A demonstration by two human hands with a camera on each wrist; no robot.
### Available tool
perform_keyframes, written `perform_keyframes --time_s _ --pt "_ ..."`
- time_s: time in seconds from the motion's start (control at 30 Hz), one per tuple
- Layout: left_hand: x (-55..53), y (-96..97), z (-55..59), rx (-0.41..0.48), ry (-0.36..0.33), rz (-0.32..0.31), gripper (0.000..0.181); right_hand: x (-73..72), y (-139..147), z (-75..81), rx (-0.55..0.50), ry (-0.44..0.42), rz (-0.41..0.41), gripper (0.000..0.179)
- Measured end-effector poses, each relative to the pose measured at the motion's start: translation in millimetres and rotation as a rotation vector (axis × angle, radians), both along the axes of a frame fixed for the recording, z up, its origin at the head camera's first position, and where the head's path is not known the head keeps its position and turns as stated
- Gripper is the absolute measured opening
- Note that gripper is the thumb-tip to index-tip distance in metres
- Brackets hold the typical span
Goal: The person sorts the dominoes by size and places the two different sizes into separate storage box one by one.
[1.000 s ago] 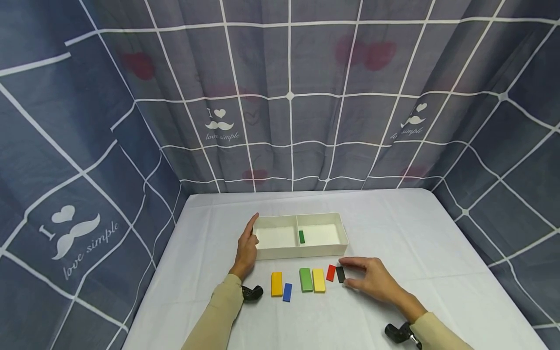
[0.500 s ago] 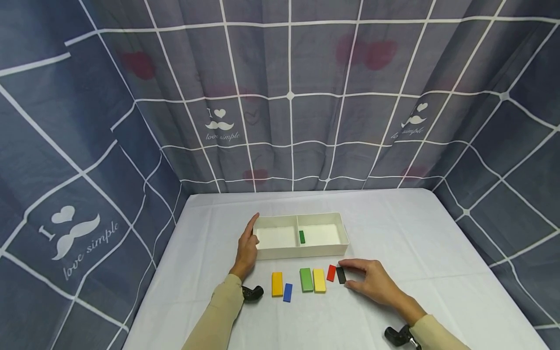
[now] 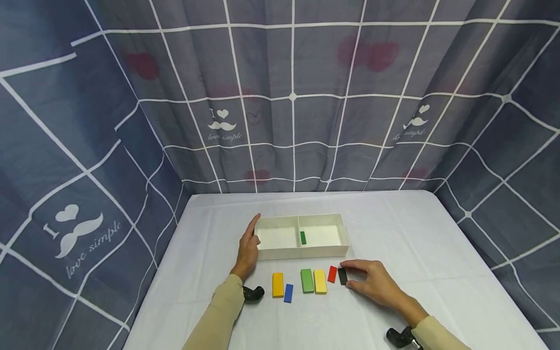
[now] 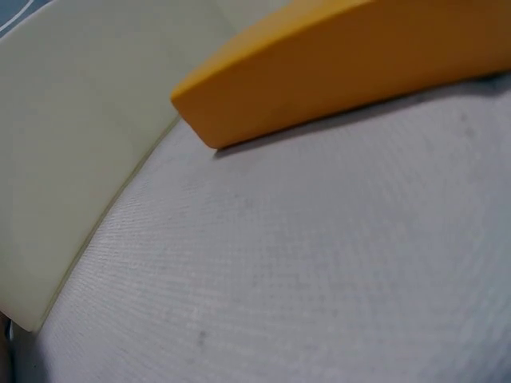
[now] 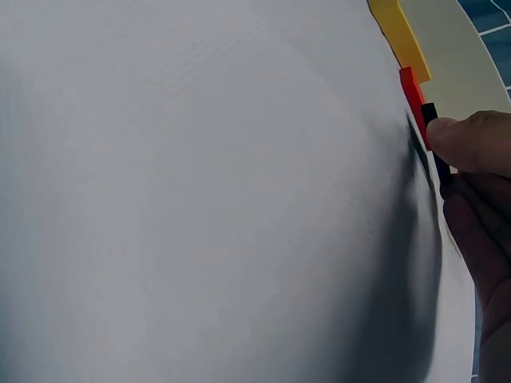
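The left hand (image 3: 248, 250) lies along the left end of a cream two-compartment box (image 3: 302, 252), index finger extended up that wall and thumb by the rim. With thumb and fingertips at its two ends, the right hand (image 3: 372, 282) pinches a small black block (image 3: 342, 276). In the right wrist view the black block (image 5: 441, 171) looks tilted, close beside a red block (image 5: 413, 92). That red block (image 3: 332, 274) lies just left of the black one in the head view. Inside the box's right compartment a dark green block (image 3: 303, 237) stands against the divider.
Before the box lie an orange-yellow block (image 3: 277, 285), a small blue block (image 3: 288, 293), a light green block (image 3: 307, 281) and a yellow block (image 3: 320, 282). A white cloth covers the table (image 3: 393, 218). Blue-grey checked curtains (image 3: 271, 121) enclose its back and sides.
The black block has shifted and tipped slightly between the right thumb and fingers. The left hand stays at the box; the head view has moved a little.
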State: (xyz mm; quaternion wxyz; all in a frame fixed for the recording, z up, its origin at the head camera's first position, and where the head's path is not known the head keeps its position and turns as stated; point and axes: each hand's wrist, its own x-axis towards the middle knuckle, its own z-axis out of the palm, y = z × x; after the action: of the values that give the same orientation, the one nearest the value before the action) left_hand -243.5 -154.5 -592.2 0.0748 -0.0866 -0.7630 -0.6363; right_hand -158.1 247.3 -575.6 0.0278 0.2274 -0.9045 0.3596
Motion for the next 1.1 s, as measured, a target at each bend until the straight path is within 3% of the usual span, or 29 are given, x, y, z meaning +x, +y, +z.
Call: perform_keyframes --time_s 0.4,0.6,0.83,1.1 --pt "0.8 0.3 -1.1 -0.015 -0.006 -0.005 0.083 -6.4 5.7 22.4 -0.046 0.044 0.059 0.05" --pt "-0.4 0.7 -2.5 -0.018 -0.004 0.007 0.083 -15.8 11.4 50.4 -0.026 0.141 0.048 0.054" --pt "0.6 -0.5 0.1 -0.011 -0.002 0.016 0.083 -32.6 11.7 81.8 0.008 0.159 0.035 0.055" --pt "0.2 -0.3 -0.6 -0.002 0.005 0.003 0.082 -50.6 -1.2 85.7 0.03 0.132 0.085 0.053"
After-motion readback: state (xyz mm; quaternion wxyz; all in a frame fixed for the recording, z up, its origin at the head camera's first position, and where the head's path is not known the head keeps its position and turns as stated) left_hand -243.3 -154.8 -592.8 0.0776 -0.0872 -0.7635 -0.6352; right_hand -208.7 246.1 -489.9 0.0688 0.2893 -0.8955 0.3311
